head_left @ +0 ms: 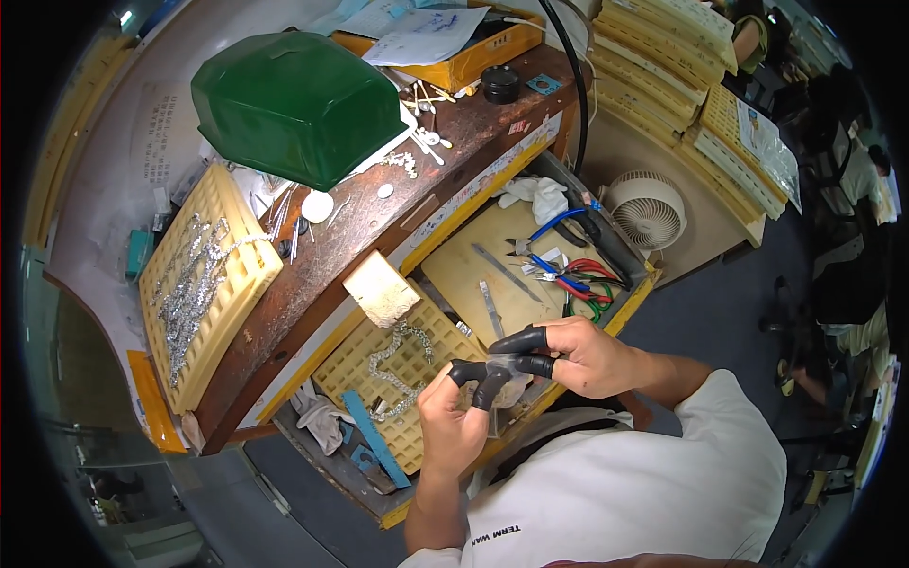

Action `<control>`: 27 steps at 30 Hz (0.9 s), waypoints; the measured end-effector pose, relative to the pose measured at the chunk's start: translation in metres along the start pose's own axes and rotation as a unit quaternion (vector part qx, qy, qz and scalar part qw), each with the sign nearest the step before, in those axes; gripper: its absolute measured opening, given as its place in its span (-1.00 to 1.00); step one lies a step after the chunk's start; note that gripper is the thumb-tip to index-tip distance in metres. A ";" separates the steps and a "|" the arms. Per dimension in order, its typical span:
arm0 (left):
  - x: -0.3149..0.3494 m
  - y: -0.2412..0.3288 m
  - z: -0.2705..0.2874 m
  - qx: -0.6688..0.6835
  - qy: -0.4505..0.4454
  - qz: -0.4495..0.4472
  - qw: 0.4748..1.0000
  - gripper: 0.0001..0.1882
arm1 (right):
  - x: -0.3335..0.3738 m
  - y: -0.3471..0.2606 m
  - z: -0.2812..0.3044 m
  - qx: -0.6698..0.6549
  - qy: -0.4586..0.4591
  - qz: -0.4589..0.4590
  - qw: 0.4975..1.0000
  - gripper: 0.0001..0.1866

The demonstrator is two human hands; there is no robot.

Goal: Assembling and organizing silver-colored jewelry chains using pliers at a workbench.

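Right hand: right hand [595,356] comes in from the right, index finger and thumb drawn narrow, pinching a small clear piece [506,362] at the tips
Left hand: left hand [453,421] sits lower and to the left, index finger and thumb bent in close, tips up against the same piece — firm grip or mere contact, cannot tell
Clear piece: between the 2 hands, above the near side of the drawer [636,299]; partly hidden by fingers, kind cannot tell
Finger covers: black finger covers [523,340] on index finger and thumb of both hands
Grid tray: yellow grid tray [402,441] inside the drawer, left part, just beyond the left hand
Chain: 1 silver chain [376,362] lying in a loose curve on that tray
Block: pale wooden block [381,289] at the bench edge, over the tray
Blue bar: blue bar [376,440] along the tray's left side, white cloth [322,423] beside it
Tools: 2 slim metal tools [507,270] on the drawer's pale board; pliers [592,275] with red and green handles to their right
Bench top: big green cover [298,109]; tilted yellow tray [251,270] with a heap of silver chains [194,293] — far left
Fan: round white fan [647,210] right of the drawer, near stacked yellow trays [653,66]
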State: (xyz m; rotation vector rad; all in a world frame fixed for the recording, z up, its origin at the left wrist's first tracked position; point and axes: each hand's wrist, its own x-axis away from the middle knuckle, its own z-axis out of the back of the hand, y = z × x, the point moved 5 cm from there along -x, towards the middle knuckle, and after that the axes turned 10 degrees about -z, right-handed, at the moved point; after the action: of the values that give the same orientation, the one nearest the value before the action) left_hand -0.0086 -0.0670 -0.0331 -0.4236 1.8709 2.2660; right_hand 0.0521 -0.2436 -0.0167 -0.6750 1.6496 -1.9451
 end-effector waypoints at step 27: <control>0.007 0.005 -0.002 -0.085 0.007 -0.041 0.996 -0.86 | -0.002 0.003 -0.015 0.050 0.094 0.099 0.989 -0.82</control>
State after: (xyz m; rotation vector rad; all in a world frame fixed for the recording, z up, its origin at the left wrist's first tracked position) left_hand -0.0162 -0.0702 -0.0314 -0.5317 1.6410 2.3824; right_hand 0.0438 -0.2322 -0.0222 -0.2836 1.6464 -1.9788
